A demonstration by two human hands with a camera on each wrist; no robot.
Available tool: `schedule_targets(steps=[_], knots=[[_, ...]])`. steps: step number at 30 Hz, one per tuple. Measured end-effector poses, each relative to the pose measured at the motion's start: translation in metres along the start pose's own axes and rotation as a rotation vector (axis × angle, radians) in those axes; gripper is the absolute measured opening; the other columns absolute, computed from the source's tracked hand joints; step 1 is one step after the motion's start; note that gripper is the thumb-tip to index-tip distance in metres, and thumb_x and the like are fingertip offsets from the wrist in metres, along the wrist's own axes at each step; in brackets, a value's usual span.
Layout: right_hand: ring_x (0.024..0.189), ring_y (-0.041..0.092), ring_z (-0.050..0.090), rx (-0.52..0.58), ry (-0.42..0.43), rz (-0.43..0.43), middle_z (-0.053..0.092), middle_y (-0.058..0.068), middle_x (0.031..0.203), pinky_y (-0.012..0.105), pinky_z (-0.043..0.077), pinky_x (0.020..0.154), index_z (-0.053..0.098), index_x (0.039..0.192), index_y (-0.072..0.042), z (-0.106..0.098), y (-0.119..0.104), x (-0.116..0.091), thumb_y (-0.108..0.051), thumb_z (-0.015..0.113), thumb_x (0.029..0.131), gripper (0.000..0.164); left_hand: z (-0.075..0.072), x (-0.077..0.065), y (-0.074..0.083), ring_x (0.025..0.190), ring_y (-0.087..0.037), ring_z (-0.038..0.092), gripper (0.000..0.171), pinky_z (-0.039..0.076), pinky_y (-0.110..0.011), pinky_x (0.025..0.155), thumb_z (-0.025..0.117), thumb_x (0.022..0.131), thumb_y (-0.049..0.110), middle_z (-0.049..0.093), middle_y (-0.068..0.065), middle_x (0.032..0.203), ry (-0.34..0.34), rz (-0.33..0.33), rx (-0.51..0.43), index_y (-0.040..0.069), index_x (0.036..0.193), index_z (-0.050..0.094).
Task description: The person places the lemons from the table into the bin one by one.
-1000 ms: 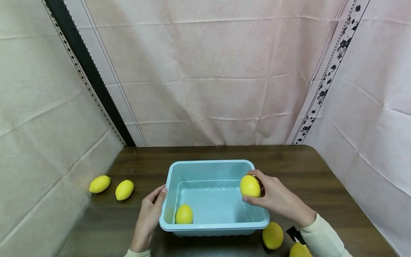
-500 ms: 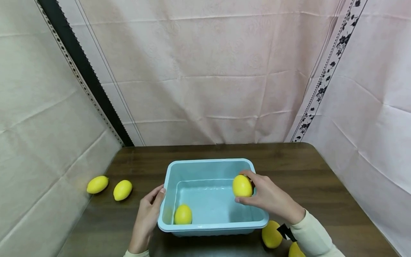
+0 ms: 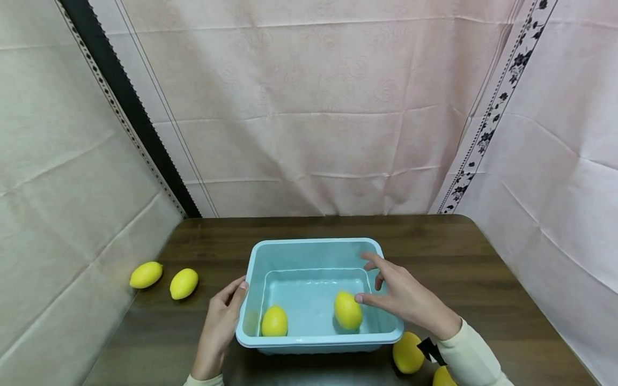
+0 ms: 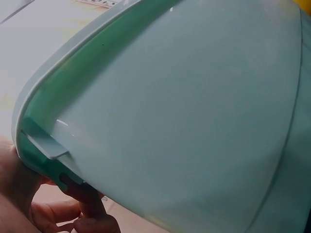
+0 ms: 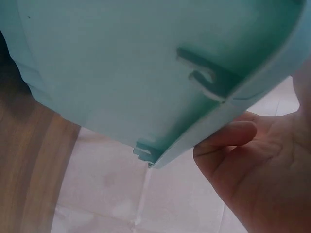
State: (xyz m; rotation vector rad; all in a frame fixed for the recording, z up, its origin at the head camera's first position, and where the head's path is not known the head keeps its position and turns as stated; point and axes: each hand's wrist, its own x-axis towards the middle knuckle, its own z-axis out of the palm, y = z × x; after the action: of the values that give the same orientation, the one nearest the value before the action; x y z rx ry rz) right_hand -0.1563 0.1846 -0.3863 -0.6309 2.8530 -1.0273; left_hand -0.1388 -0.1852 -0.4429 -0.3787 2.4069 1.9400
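My left hand (image 3: 218, 328) grips the left rim of a light-blue plastic tub (image 3: 316, 340), thumb on top. In the left wrist view, its fingers (image 4: 92, 206) curl beneath the tub's lip. Over the tub's right side, my right hand (image 3: 407, 296) is spread, with no lemon between its fingers. One yellow lemon (image 3: 347, 311) is inside the tub, just below and left of the right thumb tip. Another lemon (image 3: 274, 321) sits in the near left corner. The right wrist view has the tub's outer wall (image 5: 112, 73) covering part of the right hand (image 5: 262, 165).
Two lemons, one farther left (image 3: 146, 275) and one nearer the tub (image 3: 184, 283), lie on the brown wooden table (image 3: 217, 241). Right of the tub's near corner is another lemon (image 3: 407, 352); one more (image 3: 443, 377) is partly under the right sleeve. Pale cloth hangs around the table.
My right hand has moved left over the tub and let go of its lemon, which is now lower inside the tub. The left hand keeps its grip on the rim.
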Motion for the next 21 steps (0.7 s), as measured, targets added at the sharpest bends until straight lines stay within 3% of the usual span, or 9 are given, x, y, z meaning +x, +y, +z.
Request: schedule_targets(steps=[6, 14, 21], knots=[[0.09, 0.015, 0.061, 0.02, 0.044, -0.043, 0.068, 0.005, 0.123, 0.027, 0.051, 0.069, 0.054, 0.147, -0.013, 0.002, 0.004, -0.004, -0.039, 0.084, 0.092, 0.068, 0.001, 0.0, -0.002, 0.116, -0.024, 0.062, 0.056, 0.055, -0.027, 0.081, 0.052, 0.112, 0.038, 0.058, -0.022, 0.145, 0.004, 0.009, -0.025, 0.001, 0.155, 0.05], [0.082, 0.007, 0.058, 0.024, 0.154, -0.115, 0.067, -0.001, 0.119, 0.025, 0.051, 0.067, 0.064, 0.136, -0.017, 0.0, 0.008, -0.009, -0.02, 0.082, 0.095, 0.044, 0.001, -0.001, -0.004, 0.119, -0.025, 0.062, 0.058, 0.055, -0.03, 0.084, 0.052, 0.112, 0.04, 0.057, -0.022, 0.148, 0.004, 0.0, -0.028, 0.002, 0.155, 0.05], [0.084, 0.008, 0.057, 0.028, 0.171, -0.123, 0.065, -0.003, 0.11, 0.025, 0.052, 0.066, 0.065, 0.134, -0.015, -0.007, 0.011, -0.019, -0.023, 0.079, 0.098, 0.04, 0.0, 0.0, -0.002, 0.119, -0.024, 0.061, 0.057, 0.055, -0.028, 0.084, 0.051, 0.112, 0.039, 0.056, -0.022, 0.149, 0.0, 0.0, -0.033, 0.002, 0.156, 0.049]])
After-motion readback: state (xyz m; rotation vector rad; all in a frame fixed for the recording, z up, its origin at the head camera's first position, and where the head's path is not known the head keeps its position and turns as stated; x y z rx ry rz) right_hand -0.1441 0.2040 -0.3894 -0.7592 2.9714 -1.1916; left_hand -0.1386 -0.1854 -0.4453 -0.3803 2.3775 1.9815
